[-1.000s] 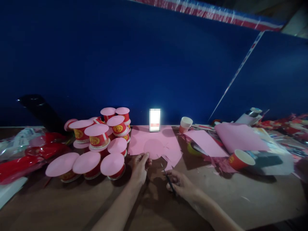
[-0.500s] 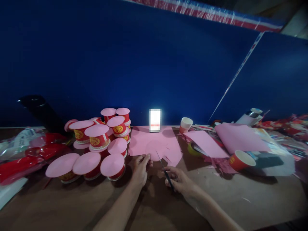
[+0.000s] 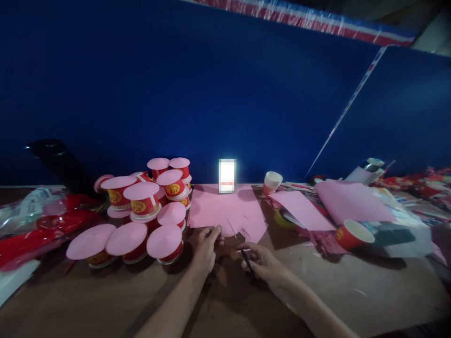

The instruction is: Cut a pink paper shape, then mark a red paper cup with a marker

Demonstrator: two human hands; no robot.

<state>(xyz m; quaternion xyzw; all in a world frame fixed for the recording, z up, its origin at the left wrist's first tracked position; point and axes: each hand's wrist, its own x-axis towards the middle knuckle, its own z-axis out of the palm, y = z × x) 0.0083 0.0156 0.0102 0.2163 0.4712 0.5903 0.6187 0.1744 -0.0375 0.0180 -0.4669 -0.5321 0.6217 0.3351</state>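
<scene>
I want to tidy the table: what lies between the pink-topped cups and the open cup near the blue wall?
The head view shows pink paper sheets there, with a bright, pixelated rectangle near their back edge.

No txt or no. was legible; rd. gold emblems (image 3: 138, 207) on red paper cups (image 3: 145, 206) were too blurry.
</scene>
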